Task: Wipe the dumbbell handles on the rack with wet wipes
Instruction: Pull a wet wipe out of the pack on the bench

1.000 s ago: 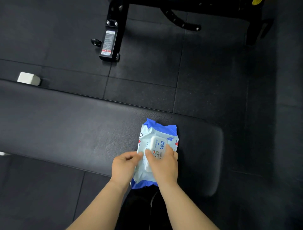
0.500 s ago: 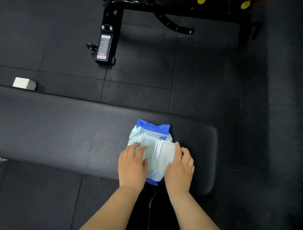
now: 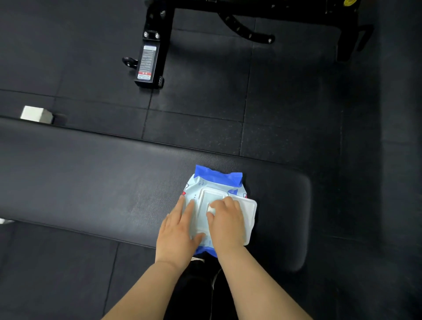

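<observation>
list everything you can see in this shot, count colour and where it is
wet wipes pack: one, light blue with dark blue ends, lying on the bench pad near its right end
flip lid: one, white, swung open to the right of the pack
wipe: one tip showing, white, at the pack's opening
bench pad: one, black, running across the middle from the left edge
floor tiles: several, black rubber, all around the bench
equipment frame: one, black metal, top of view
label: one, silver and red, on the frame's foot
block: one, white, on the floor behind the bench at left
knob: one, yellow, top right edge
left hand: flat on the pack's left side
right hand: pinching the wipe
</observation>
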`<move>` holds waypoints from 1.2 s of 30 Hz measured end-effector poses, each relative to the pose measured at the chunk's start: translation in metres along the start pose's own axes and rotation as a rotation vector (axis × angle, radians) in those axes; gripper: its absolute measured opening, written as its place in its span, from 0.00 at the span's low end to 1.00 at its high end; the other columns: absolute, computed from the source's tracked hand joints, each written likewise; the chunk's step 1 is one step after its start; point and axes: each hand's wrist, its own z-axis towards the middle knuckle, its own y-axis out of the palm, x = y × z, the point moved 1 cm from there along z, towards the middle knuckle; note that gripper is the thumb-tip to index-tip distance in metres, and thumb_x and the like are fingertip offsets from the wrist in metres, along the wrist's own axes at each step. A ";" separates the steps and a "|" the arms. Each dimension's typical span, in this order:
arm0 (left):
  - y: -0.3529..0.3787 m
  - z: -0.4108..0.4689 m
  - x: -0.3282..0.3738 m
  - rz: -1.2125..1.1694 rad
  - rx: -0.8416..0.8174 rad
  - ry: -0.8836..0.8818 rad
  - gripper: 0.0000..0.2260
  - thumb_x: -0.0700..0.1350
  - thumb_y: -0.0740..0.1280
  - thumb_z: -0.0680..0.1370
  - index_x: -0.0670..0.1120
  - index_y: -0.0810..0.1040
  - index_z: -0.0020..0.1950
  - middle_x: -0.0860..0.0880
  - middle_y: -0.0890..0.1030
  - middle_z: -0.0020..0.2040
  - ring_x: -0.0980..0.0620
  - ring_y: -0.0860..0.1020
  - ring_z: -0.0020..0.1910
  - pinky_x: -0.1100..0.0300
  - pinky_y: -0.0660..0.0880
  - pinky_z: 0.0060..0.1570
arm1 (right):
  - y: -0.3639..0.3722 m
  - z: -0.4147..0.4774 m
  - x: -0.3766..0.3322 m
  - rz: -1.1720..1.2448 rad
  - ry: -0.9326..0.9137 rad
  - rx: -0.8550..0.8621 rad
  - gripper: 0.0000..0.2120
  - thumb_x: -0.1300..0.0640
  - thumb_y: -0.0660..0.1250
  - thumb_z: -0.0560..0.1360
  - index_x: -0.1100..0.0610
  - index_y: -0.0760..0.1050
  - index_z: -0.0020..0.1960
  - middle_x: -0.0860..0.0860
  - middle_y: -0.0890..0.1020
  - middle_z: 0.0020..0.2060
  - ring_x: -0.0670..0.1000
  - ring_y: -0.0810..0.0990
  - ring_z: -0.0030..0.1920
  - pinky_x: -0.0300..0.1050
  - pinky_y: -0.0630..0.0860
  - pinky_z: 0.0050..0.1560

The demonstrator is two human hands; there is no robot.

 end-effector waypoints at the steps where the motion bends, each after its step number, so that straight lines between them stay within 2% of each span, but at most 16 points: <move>1: 0.002 0.001 -0.001 -0.022 0.021 0.008 0.34 0.52 0.63 0.76 0.51 0.46 0.75 0.54 0.39 0.76 0.55 0.51 0.74 0.65 0.49 0.69 | 0.000 0.002 -0.003 -0.031 -0.001 0.102 0.08 0.56 0.71 0.67 0.57 0.78 0.45 0.54 0.79 0.46 0.53 0.76 0.49 0.41 0.71 0.50; 3: 0.003 0.001 -0.003 -0.057 0.027 0.019 0.34 0.51 0.63 0.76 0.51 0.47 0.75 0.54 0.39 0.76 0.55 0.53 0.74 0.65 0.52 0.68 | 0.003 0.006 -0.008 -0.118 -0.035 0.144 0.15 0.54 0.80 0.47 0.53 0.74 0.24 0.49 0.76 0.26 0.49 0.76 0.29 0.35 0.71 0.28; 4: 0.004 0.001 -0.004 -0.059 0.023 0.024 0.34 0.51 0.63 0.76 0.52 0.47 0.75 0.54 0.39 0.76 0.56 0.53 0.74 0.66 0.52 0.68 | 0.005 0.008 -0.010 -0.144 -0.025 0.127 0.18 0.54 0.81 0.42 0.52 0.70 0.20 0.47 0.74 0.22 0.48 0.74 0.24 0.33 0.68 0.25; 6: 0.005 0.002 -0.007 -0.052 0.030 0.043 0.34 0.51 0.63 0.76 0.52 0.47 0.75 0.54 0.38 0.76 0.56 0.53 0.74 0.66 0.53 0.67 | 0.013 0.008 -0.010 -0.182 -0.024 0.146 0.19 0.55 0.80 0.40 0.53 0.69 0.19 0.47 0.73 0.21 0.48 0.73 0.23 0.33 0.67 0.25; 14: 0.000 0.002 -0.011 -0.025 0.026 0.091 0.32 0.53 0.61 0.77 0.55 0.45 0.74 0.53 0.39 0.76 0.55 0.55 0.73 0.64 0.50 0.69 | 0.007 0.004 -0.006 -0.188 -0.111 0.148 0.18 0.56 0.80 0.45 0.53 0.70 0.22 0.48 0.74 0.23 0.48 0.74 0.24 0.33 0.68 0.25; 15: 0.000 0.002 -0.011 -0.025 0.026 0.089 0.32 0.53 0.61 0.77 0.55 0.45 0.74 0.53 0.39 0.76 0.55 0.54 0.73 0.64 0.50 0.69 | 0.004 0.004 -0.003 -0.161 -0.098 0.128 0.15 0.57 0.79 0.51 0.55 0.71 0.25 0.50 0.76 0.26 0.50 0.75 0.28 0.36 0.71 0.28; 17: 0.001 0.004 -0.012 -0.022 0.019 0.080 0.31 0.53 0.60 0.77 0.55 0.46 0.74 0.53 0.40 0.76 0.55 0.54 0.74 0.63 0.49 0.70 | 0.001 0.008 0.000 -0.095 -0.130 0.070 0.05 0.58 0.68 0.69 0.60 0.76 0.38 0.55 0.78 0.42 0.55 0.76 0.44 0.44 0.72 0.46; 19: 0.001 0.004 -0.012 -0.008 0.007 0.070 0.31 0.54 0.60 0.77 0.55 0.47 0.75 0.54 0.40 0.76 0.55 0.53 0.74 0.63 0.49 0.70 | 0.000 0.006 0.005 -0.018 -0.207 -0.044 0.09 0.59 0.58 0.75 0.62 0.74 0.47 0.56 0.75 0.51 0.56 0.70 0.54 0.45 0.64 0.55; 21: 0.001 0.004 -0.011 0.005 0.000 0.066 0.31 0.54 0.60 0.77 0.55 0.46 0.75 0.53 0.39 0.76 0.55 0.53 0.74 0.62 0.49 0.70 | -0.001 0.003 0.010 0.065 -0.218 -0.082 0.08 0.60 0.59 0.74 0.62 0.75 0.45 0.53 0.75 0.47 0.54 0.69 0.52 0.42 0.63 0.55; 23: 0.001 0.004 -0.011 0.015 -0.006 0.066 0.31 0.54 0.60 0.77 0.54 0.46 0.75 0.53 0.39 0.76 0.55 0.53 0.74 0.62 0.49 0.70 | -0.004 0.000 0.014 0.205 -0.170 -0.107 0.05 0.62 0.63 0.71 0.57 0.73 0.36 0.45 0.71 0.37 0.51 0.68 0.47 0.37 0.63 0.51; 25: 0.000 0.003 -0.010 0.015 -0.009 0.064 0.31 0.54 0.60 0.77 0.54 0.46 0.75 0.53 0.39 0.76 0.54 0.53 0.74 0.62 0.49 0.70 | -0.007 0.000 0.015 0.327 -0.134 -0.120 0.13 0.63 0.65 0.69 0.50 0.66 0.32 0.43 0.67 0.35 0.49 0.68 0.46 0.35 0.63 0.48; 27: 0.000 0.003 -0.010 0.008 -0.013 0.062 0.31 0.54 0.60 0.77 0.54 0.47 0.75 0.53 0.40 0.76 0.54 0.54 0.74 0.62 0.49 0.70 | -0.009 -0.001 0.014 0.332 -0.146 -0.128 0.06 0.61 0.67 0.69 0.53 0.71 0.42 0.48 0.71 0.43 0.50 0.70 0.50 0.37 0.66 0.52; 29: 0.000 0.004 -0.009 0.011 -0.013 0.062 0.30 0.54 0.60 0.77 0.54 0.47 0.75 0.53 0.40 0.76 0.54 0.54 0.74 0.62 0.49 0.70 | -0.005 -0.001 0.013 0.261 -0.167 -0.128 0.15 0.58 0.68 0.71 0.59 0.72 0.56 0.53 0.72 0.55 0.53 0.71 0.56 0.40 0.65 0.59; 30: -0.001 0.004 -0.009 0.016 -0.012 0.061 0.30 0.54 0.60 0.77 0.54 0.47 0.75 0.52 0.40 0.76 0.54 0.54 0.74 0.62 0.49 0.70 | -0.003 0.001 0.013 0.237 -0.159 -0.114 0.15 0.59 0.66 0.72 0.60 0.73 0.57 0.54 0.72 0.57 0.53 0.71 0.57 0.40 0.65 0.60; 34: -0.001 0.003 -0.009 0.024 -0.011 0.059 0.31 0.54 0.60 0.77 0.54 0.47 0.75 0.53 0.40 0.76 0.54 0.53 0.74 0.62 0.49 0.70 | -0.003 0.001 0.009 0.316 -0.102 -0.042 0.07 0.62 0.63 0.73 0.63 0.79 0.45 0.54 0.78 0.49 0.53 0.74 0.52 0.44 0.68 0.58; 36: -0.001 0.003 -0.009 0.016 -0.016 0.058 0.31 0.54 0.60 0.77 0.54 0.47 0.75 0.53 0.40 0.76 0.54 0.53 0.74 0.62 0.49 0.70 | -0.009 -0.001 0.010 0.556 -0.011 -0.089 0.05 0.63 0.64 0.73 0.62 0.78 0.42 0.49 0.78 0.43 0.50 0.74 0.49 0.36 0.71 0.54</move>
